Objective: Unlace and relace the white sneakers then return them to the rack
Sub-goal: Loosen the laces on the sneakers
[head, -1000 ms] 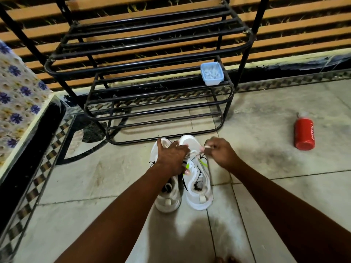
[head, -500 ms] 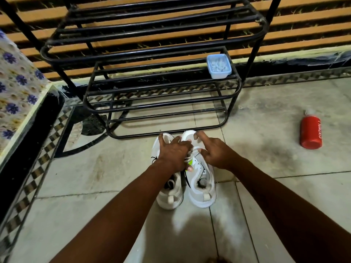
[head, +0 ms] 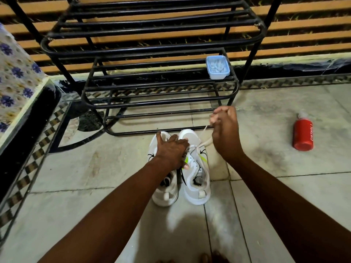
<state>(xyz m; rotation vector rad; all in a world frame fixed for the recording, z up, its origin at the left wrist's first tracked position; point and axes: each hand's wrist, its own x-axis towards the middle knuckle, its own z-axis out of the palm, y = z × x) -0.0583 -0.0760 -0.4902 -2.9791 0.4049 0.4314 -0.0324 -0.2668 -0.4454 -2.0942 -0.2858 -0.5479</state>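
Note:
Two white sneakers stand side by side on the tiled floor, toes toward the black metal shoe rack. My left hand lies over the front of both shoes, its fingers holding the right sneaker near the tongue; it covers most of the left sneaker's front. My right hand is raised to the right of the shoes and grips a white lace, which runs taut down to the right sneaker's eyelets.
A small blue tub of white bits sits on the rack's middle shelf at right. A red bottle lies on the floor to the right. A flowered cloth surface borders the left side.
My right hand has lifted from the right sneaker's toe and pulled up and to the right, drawing the lace out taut. My left hand stays on the shoes.

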